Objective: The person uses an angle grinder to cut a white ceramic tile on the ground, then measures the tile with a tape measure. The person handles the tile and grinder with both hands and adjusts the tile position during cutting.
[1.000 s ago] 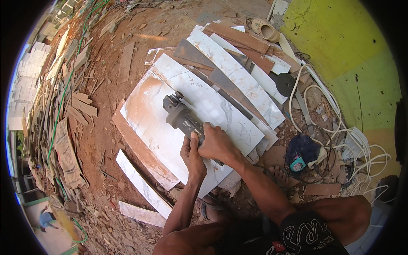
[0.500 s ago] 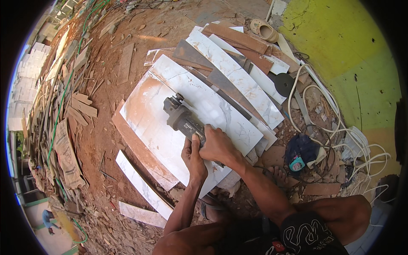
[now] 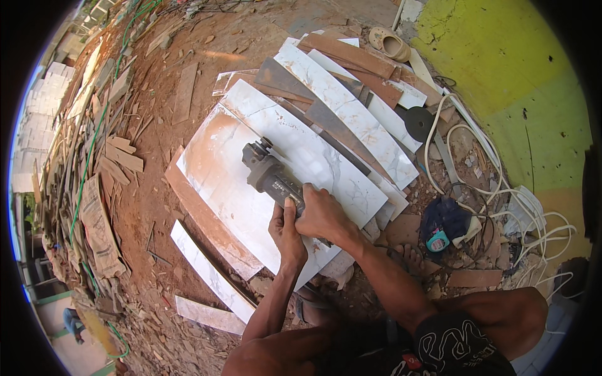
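Two hands point(image 3: 323, 213), one held angle grinder point(image 3: 274, 178)

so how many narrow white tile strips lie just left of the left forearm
2: the long strip slants down toward the left forearm, and the short strip lies below it in the picture. More could be hidden underneath.

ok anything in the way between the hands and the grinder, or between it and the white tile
Nothing visible: the left hand and right hand both grip the grinder directly. No separate object shows between it and the white tile below; whether they touch is unclear. Brown dust lies on the tile's left part.
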{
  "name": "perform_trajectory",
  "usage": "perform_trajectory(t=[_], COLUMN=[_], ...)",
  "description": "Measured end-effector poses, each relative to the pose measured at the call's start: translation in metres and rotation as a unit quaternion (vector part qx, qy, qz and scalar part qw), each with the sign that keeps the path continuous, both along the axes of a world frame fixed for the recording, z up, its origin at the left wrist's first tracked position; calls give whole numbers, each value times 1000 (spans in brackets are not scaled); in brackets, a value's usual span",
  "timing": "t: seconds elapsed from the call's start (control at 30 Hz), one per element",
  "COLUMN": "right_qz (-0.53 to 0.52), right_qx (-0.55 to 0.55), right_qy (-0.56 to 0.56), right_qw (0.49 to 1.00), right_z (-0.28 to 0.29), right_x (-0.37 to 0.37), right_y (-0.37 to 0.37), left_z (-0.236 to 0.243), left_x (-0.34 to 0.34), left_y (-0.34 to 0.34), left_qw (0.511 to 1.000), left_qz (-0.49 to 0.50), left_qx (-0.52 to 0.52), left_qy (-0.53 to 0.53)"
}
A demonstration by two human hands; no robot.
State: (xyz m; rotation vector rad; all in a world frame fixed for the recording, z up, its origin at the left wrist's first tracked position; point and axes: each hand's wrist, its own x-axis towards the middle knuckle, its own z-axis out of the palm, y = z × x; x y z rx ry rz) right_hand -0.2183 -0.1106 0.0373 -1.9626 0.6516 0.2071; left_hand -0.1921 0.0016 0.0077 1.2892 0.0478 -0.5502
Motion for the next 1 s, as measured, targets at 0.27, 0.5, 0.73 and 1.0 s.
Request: perform_trajectory(t=[0.27,0.5,0.73,1.0], right_qz=[4,-4,-3,-1], right_qx=[5,10,11,15], right_qy=[7,4,6,13], right_qw=[1000,1000,1000,1000], right_z=[1,1,3,4], right_x=[-4,-6,-9,-11], right_y=[-1,-1,-1,-1], left_z=[4,1,3,5], left_x=[-4,-6,-9,-12], left_y=[-2,0,1,0], left_qw=[1000,1000,1000,1000], left_qz=[-1,1,-7,-6], left_qx=[-3,0,0,-5], left_qy=[6,10,8,13])
